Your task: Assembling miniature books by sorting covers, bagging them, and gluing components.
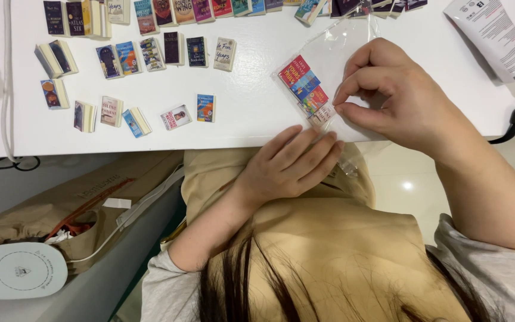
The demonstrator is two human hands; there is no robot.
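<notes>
At the near edge of the white table (239, 128), both hands work on a clear plastic bag (341, 50) that lies flat on the tabletop. The bag holds a row of 4 miniature books (305, 89), stacked slantwise with their bright covers (red, blue, multicoloured and pale) showing through the film. The right hand (400, 98) rests over the bag just beside the little stack, its thumb and forefinger pinched narrowly together at the bag's lower end, touching the film next to the lowest, pale book. The left hand (290, 164) lies at the table's edge below the stack, fingers straight and held close together, their tips touching the bag's bottom corner; it grips nothing that can be seen.

Further left on the table, well apart from the bag, many more miniature books (150, 53) lie loose in rough rows, some flat with covers up, some showing their white page edges. Another line of them (210, 9) runs along the table's far edge. A white tube (496, 39) with printed text lies tilted at the table's right corner, and a black cable (514, 122) hangs off the edge below it. A white cord (6, 77) runs down the left side of the table.

Below the table, a tan cloth bag (90, 200) sits to the left, with a round white device (18, 271) just beside it.
</notes>
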